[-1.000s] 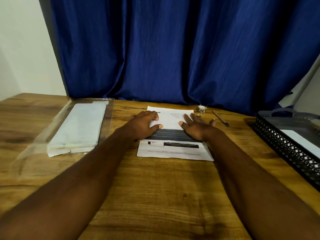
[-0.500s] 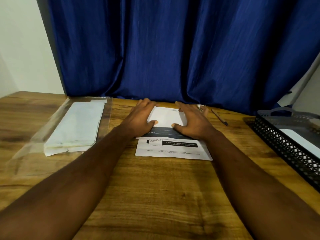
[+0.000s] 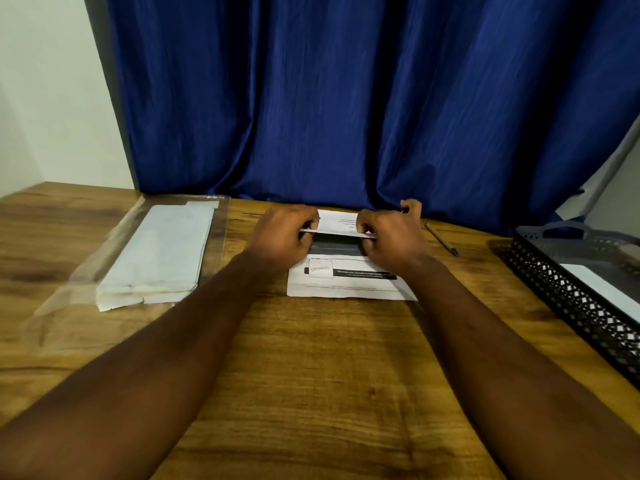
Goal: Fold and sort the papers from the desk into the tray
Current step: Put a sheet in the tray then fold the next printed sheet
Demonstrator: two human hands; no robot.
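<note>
A printed sheet of paper [image 3: 349,282] lay flat on the wooden worktop [image 3: 311,375] near its far edge, its far part lifted and bent back toward the person. The left hand [image 3: 282,233] and the right hand [image 3: 393,237] each held that raised edge, the fingers [image 3: 310,223] of both curled and pinching the paper at its left and right ends, while the near part of the sheet, with its dark printed bars, stayed down on the wood. Both bare forearms reached in from the near edge. To the left, well apart from the sheet, a stack of papers [image 3: 156,258] rested on a clear plastic sleeve [image 3: 62,296]. A pen [image 3: 441,239] lay just beyond the right hand. At the far right stood a black mesh tray [image 3: 571,292] with a white sheet inside. A blue curtain [image 3: 346,98] hung behind the worktop.
</note>
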